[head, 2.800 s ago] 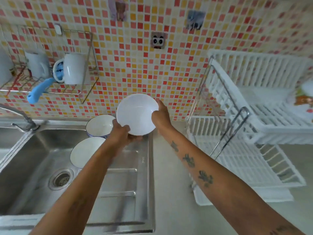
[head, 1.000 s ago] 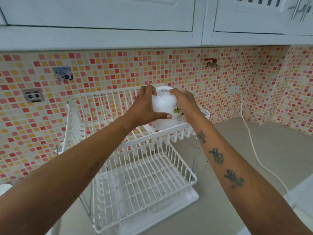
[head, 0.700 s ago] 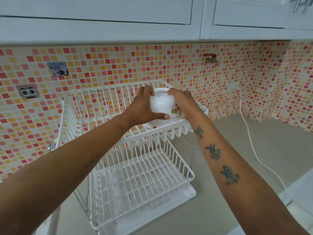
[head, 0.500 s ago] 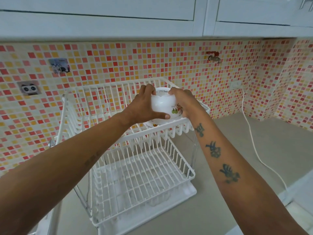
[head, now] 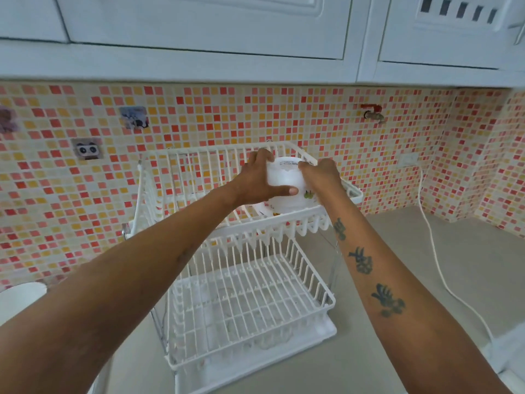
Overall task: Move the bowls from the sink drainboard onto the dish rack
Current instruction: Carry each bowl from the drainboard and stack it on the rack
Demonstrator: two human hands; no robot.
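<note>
A white bowl is held upside down over the right end of the top tier of the white two-tier dish rack. It sits on or just above another white bowl with a coloured print that lies in that tier. My left hand grips its left side with the thumb across the front. My right hand grips its right side. Another white bowl's rim shows at the far left edge.
The rack's lower tier and its drip tray stand on the grey counter. A white cable runs down the counter on the right. White cabinets hang above the mosaic tile wall. A wall tap sticks out.
Both hands carried the white bowl from the sink to the rack's top tier, turned it upside down, and have lowered it slightly over the printed bowl.
</note>
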